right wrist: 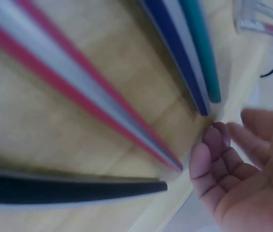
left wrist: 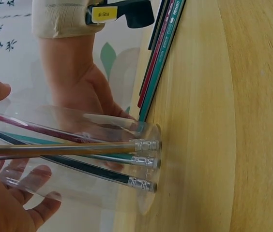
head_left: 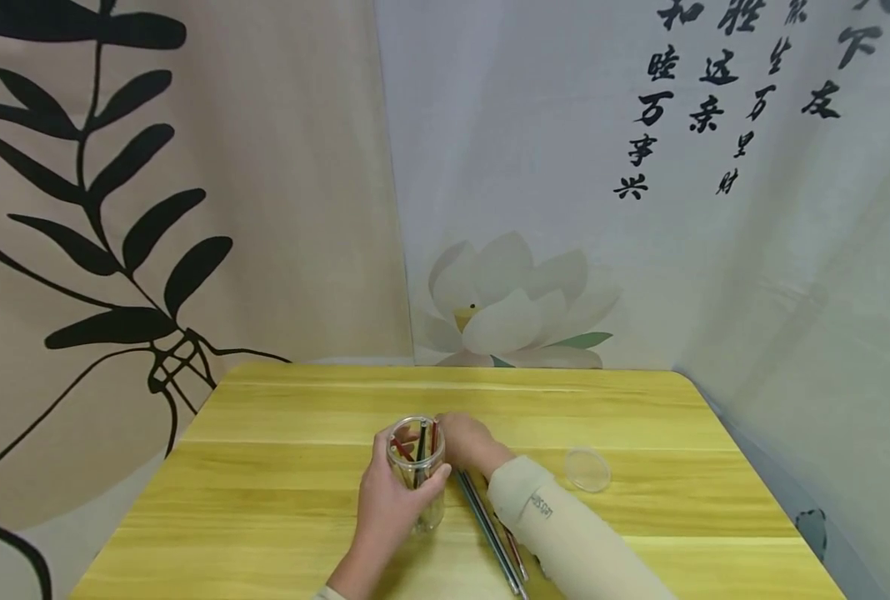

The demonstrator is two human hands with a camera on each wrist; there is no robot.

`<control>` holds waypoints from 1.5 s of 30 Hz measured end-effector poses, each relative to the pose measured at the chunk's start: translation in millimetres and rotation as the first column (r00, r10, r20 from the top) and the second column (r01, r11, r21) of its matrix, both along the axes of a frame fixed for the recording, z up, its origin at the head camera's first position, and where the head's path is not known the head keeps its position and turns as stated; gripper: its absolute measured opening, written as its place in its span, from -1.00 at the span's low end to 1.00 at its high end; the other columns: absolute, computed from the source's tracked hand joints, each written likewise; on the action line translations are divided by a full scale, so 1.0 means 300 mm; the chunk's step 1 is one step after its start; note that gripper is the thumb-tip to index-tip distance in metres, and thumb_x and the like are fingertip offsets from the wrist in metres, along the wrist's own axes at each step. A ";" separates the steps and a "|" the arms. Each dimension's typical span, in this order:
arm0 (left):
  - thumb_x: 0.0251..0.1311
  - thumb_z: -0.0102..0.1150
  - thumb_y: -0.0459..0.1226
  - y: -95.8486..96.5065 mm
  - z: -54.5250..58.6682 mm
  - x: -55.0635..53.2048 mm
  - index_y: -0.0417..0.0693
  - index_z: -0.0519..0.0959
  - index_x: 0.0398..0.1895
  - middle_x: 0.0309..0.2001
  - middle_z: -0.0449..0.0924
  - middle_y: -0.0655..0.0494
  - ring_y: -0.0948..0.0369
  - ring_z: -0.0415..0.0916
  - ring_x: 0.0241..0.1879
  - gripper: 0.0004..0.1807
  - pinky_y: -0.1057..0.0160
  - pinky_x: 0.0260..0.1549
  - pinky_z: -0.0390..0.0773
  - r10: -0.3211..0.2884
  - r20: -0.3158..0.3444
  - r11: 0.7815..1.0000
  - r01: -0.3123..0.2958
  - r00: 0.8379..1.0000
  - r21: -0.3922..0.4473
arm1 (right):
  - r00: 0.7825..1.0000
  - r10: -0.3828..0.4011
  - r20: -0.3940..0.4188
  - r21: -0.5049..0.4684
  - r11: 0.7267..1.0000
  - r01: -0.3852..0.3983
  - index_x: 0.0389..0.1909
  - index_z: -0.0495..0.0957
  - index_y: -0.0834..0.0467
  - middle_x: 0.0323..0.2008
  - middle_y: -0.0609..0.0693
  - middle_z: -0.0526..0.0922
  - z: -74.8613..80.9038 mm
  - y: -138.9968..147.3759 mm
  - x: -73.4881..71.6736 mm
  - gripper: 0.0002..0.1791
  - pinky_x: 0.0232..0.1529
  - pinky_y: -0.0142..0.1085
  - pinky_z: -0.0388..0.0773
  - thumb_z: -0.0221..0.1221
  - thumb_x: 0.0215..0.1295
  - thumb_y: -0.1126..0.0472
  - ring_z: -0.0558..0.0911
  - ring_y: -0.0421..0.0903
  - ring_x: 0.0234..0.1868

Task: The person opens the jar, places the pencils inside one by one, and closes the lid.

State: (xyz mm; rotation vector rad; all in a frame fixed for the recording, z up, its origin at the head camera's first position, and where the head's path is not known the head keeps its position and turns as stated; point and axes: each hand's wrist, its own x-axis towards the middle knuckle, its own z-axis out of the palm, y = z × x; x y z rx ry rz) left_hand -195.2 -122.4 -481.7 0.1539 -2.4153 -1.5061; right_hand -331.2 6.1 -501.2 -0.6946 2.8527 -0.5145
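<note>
My left hand (head_left: pixel 392 500) holds a clear jar (head_left: pixel 432 512) upright on the table, fingers and thumb around its upper part. Inside the jar stand several pencils; in the left wrist view a gold pencil (left wrist: pixel 93 148) and a dark green pencil (left wrist: pixel 93 168) have their eraser ends down. Just right of the jar is my right hand (head_left: pixel 471 440), its fingers loosely bent with nothing between them. In the right wrist view its fingertips are close to the ends of a blue pencil (right wrist: pixel 177 53), a teal pencil (right wrist: pixel 203 53) and a red pencil (right wrist: pixel 88 89) lying on the table.
A round clear lid (head_left: pixel 587 469) lies on the wooden table (head_left: pixel 302 467), right of the right forearm. Below the right hand, loose pencils (head_left: pixel 486 525) point toward the near edge. Printed cloth (head_left: pixel 302 208) hangs behind the table.
</note>
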 end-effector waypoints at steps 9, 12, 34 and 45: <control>0.04 0.67 0.04 -0.004 0.002 0.001 0.10 0.32 0.49 0.29 0.65 -0.12 -0.14 0.64 0.26 -0.02 -0.30 0.23 0.64 0.008 0.012 1.000 -0.008 1.000 -0.004 | 0.996 -0.063 0.064 -0.163 0.984 0.072 0.64 0.27 0.00 0.36 0.34 0.57 -0.002 -0.009 -0.005 -0.31 0.20 0.19 0.69 0.21 0.57 0.08 0.65 0.30 0.29; 0.05 0.66 0.04 -0.004 0.002 0.002 0.10 0.31 0.50 0.31 0.64 -0.13 -0.15 0.63 0.27 -0.01 -0.30 0.24 0.63 0.004 0.014 1.000 -0.004 1.000 -0.003 | 1.000 -0.009 0.018 -0.111 0.994 0.011 0.55 0.43 0.02 0.43 0.35 0.49 -0.015 -0.023 -0.006 -0.37 0.31 0.21 0.62 0.25 0.53 0.02 0.58 0.31 0.38; 0.09 0.64 0.04 -0.063 0.004 0.008 0.11 0.25 0.56 0.33 0.62 -0.12 -0.11 0.59 0.31 0.03 -0.29 0.25 0.62 -0.141 0.076 0.990 0.138 0.987 0.036 | 0.999 0.038 -0.022 0.125 0.992 -0.035 0.25 0.70 0.04 0.48 0.08 0.48 -0.041 -0.049 -0.005 -0.59 0.31 0.01 0.65 0.26 0.48 0.00 0.53 0.15 0.42; 0.03 0.67 0.06 -0.070 0.008 0.008 0.07 0.28 0.54 0.28 0.63 -0.19 -0.16 0.63 0.24 0.05 -0.29 0.19 0.67 -0.132 0.076 0.991 0.130 0.988 0.025 | 0.955 0.292 -0.042 0.210 0.937 -0.278 0.44 0.58 -0.03 0.47 0.17 0.55 0.003 0.203 0.026 -0.47 0.58 0.17 0.36 0.21 0.58 -0.13 0.52 0.18 0.50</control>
